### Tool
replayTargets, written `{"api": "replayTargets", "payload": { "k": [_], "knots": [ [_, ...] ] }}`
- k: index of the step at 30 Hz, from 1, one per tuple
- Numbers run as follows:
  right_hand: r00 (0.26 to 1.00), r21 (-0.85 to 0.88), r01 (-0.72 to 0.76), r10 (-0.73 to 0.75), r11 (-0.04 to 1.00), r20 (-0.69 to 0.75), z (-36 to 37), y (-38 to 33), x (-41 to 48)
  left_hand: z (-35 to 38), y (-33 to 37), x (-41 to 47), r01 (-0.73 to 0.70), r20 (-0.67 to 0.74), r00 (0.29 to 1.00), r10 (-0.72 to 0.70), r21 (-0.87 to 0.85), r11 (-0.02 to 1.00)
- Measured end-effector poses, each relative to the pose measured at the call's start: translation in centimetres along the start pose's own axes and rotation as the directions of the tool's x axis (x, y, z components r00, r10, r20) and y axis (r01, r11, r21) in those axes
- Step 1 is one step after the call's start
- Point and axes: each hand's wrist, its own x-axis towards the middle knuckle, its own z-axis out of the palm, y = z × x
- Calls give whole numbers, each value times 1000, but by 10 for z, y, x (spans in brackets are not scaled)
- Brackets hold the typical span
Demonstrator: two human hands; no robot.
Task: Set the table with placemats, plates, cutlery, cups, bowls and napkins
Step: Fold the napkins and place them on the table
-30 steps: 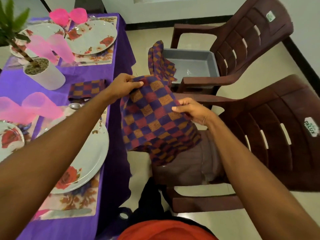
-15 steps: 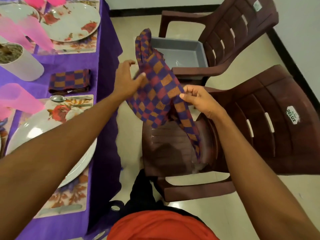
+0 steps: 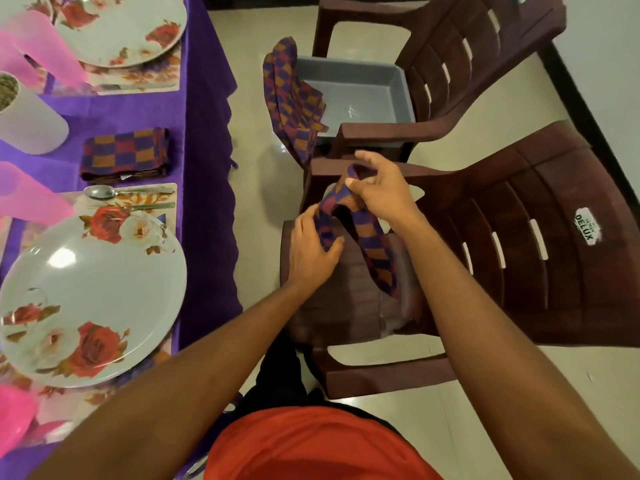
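Note:
Both my hands hold a checked purple, orange and red napkin (image 3: 375,252) over the seat of the near brown chair (image 3: 540,237). My left hand (image 3: 311,249) grips its lower fold, and my right hand (image 3: 379,188) pinches its upper end, so the cloth hangs bunched between them. A folded napkin (image 3: 124,154) of the same pattern lies on the purple tablecloth (image 3: 204,140) above the near place setting. Another napkin (image 3: 292,98) drapes over the rim of a grey tub (image 3: 363,88) on the far chair.
The near floral plate (image 3: 93,306) sits on a placemat with a spoon (image 3: 100,192) above it. A second plate (image 3: 117,29) lies further back. Pink cups (image 3: 31,199) and a white pot (image 3: 27,123) stand at the left. The far brown chair (image 3: 467,57) holds the tub.
The spread napkin has been gathered into a narrow bunch and brought down over the near chair seat. My view has tipped downward, and both hands have come closer together.

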Motion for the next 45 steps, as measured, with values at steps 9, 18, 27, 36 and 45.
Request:
{"api": "replayTargets", "payload": {
  "k": [9,18,27,36,45],
  "knots": [
    [978,127,205,-200,970,-55,-20,-25,2,-5,-16,6,33,-41,999,-32,7,999],
    [993,50,85,-88,995,79,-11,-19,-7,9,22,25,-131,-133,982,134,32,991],
    [988,297,9,-54,955,143,-38,2,-13,-15,-8,47,114,-61,992,-114,-12,993],
    [997,198,-42,28,979,76,-55,37,-18,-51,-32,41,-57,529,847,-46,177,983],
    [991,-386,133,-115,913,68,-58,38,-28,-48,-60,27,-43,560,819,-125,278,960]
  ]
}}
